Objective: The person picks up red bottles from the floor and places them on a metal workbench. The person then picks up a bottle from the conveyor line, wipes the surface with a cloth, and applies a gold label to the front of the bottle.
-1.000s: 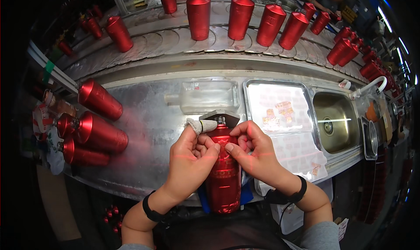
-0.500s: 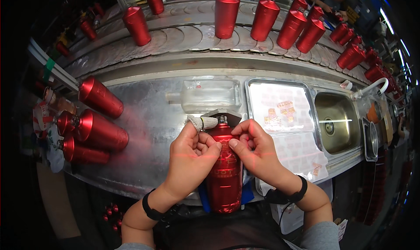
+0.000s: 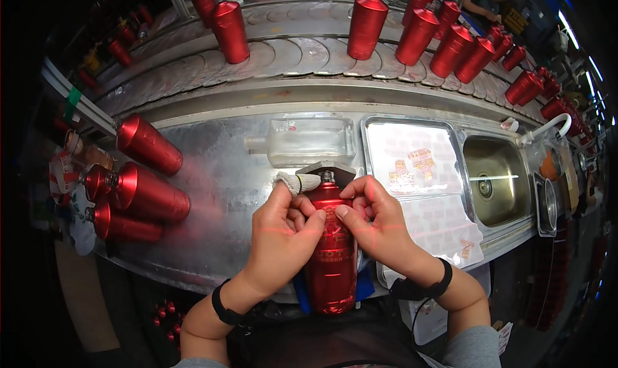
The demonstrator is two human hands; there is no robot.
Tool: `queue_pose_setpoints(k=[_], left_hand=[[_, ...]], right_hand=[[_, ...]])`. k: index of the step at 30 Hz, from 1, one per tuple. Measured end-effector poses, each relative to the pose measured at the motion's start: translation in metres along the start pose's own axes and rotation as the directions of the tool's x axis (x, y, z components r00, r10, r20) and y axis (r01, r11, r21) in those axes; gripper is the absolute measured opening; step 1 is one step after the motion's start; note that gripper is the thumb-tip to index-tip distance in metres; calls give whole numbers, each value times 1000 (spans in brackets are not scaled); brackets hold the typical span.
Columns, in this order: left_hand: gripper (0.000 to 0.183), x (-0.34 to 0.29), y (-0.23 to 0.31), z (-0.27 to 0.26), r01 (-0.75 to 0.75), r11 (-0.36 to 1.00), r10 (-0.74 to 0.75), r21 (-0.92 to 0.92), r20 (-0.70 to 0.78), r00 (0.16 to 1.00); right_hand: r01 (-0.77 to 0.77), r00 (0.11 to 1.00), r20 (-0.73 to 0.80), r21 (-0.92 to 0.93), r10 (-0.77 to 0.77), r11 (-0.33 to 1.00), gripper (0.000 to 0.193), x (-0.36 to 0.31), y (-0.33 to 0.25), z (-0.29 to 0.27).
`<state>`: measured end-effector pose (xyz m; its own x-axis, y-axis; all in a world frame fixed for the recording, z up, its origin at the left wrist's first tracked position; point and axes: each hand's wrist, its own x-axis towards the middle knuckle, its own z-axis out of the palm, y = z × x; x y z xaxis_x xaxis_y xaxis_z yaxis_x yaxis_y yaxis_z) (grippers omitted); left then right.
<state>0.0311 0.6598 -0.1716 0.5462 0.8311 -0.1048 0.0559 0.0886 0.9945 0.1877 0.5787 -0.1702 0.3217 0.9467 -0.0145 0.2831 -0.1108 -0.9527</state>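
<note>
A shiny red bottle (image 3: 332,281) leans lengthwise in front of me, its bare threaded neck at a grey metal rest (image 3: 340,170). At its left shoulder, my left hand (image 3: 283,233) has curled fingers, the thumb tip against the bottle. A white fabric cover (image 3: 302,183) is tied over one of its fingers. Opposite it, my right hand (image 3: 381,225) is bent in a pinch, thumb on the bottle's front and forefinger by the shoulder. Anything thin between the fingertips is too small to make out. Blue cloth (image 3: 365,283) shows beneath the bottle.
Several red bottles (image 3: 153,191) lie at the left on the metal bench. Beyond the rest is a clear glass bottle (image 3: 310,141) on its side. A tray (image 3: 412,152) with printed decal sheets and a sink (image 3: 492,181) are at right. Behind runs a conveyor (image 3: 290,56) carrying red bottles.
Red bottles on the conveyor's near lane have shifted right, while those on the far lane have shifted left. My hands and the bottle between them have barely moved.
</note>
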Motion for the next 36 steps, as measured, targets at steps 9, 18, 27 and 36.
queue_pose_setpoints(k=[9,18,27,36], left_hand=[[40,5,-15,-8,-190,975,192,116,-8,981],[46,-2,-14,-5,103,949,-53,-297,172,984],[40,7,-9,-4,162,943,-116,-291,168,979],[38,8,-17,-5,125,927,-71,-354,161,984]], right_hand=[[-100,995,4,189,101,977,12,-4,1,2],[-38,999,-10,14,38,999,20,-1,2,1],[-129,991,-6,196,133,972,22,3,2,1],[-58,998,-4,63,58,996,12,5,8,3]])
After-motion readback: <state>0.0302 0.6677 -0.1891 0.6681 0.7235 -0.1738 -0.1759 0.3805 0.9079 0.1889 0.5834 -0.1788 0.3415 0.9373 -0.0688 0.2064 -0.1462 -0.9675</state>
